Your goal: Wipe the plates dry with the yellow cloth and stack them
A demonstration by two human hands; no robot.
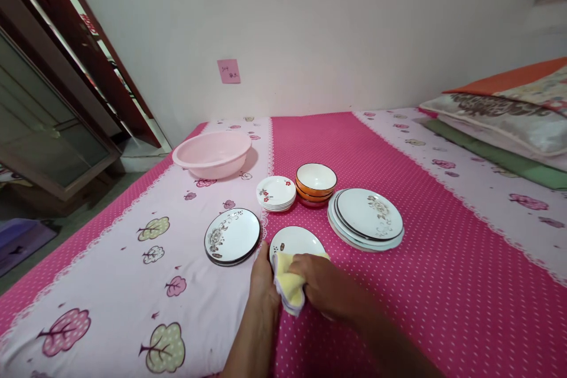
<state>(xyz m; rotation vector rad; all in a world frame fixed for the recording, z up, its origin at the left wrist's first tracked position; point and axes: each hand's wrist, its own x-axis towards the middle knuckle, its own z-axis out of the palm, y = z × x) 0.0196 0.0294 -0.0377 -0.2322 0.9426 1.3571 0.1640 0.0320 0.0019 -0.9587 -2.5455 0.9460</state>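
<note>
A white plate (297, 240) with a dark rim is tilted up in front of me. My left hand (264, 277) grips its left edge, the fingers hidden behind it. Bunched in my right hand (316, 280) is a yellow cloth (290, 286), pressed against the plate's lower face. Just left of it lies a short stack of dark-rimmed plates (234, 235) with a flower print. To the right stands a taller stack of larger plates (365, 212). Small flowered plates (275, 190) and a stack of orange bowls (316, 178) stand behind the held plate.
A pink basin (213, 153) stands at the back left of the bed with its pink patterned sheet (434, 301). Folded bedding and pillows (509, 109) are piled at the right. A pink note (228, 71) is stuck to the wall. Past the bed's left side is a cabinet (53, 124).
</note>
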